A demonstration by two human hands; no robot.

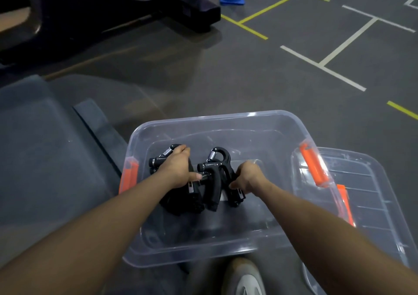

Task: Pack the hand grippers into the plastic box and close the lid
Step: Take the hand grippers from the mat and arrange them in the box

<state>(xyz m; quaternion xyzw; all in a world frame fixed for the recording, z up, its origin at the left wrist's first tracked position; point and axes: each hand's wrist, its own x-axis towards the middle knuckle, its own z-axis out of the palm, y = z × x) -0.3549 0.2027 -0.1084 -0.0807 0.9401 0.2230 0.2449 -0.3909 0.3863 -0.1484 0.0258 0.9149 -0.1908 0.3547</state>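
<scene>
- We're over the clear plastic box (pixel 226 122) at the centre of the frame, both hands down inside it among the black hand grippers (pixel 213 181).
- Our left hand (pixel 178 168) has its grip curled round the bundle at left; our right hand (pixel 247 176) has its grip clamped on the handle of another at right.
- We judge these as stiff, sprung and fairly hefty for their size: hard plastic handles, steel coil on top, nothing fragile. The padded handles look the sure place to hold; the spring end would pinch.
- The middle one stands out clearly: coil and loop point to the top of the frame, handles run down toward us, so its long axis lies near-vertical in the picture.
- The lid (pixel 366 195) lies at right, partly under the box, orange latches (pixel 313 165) undone.
</scene>
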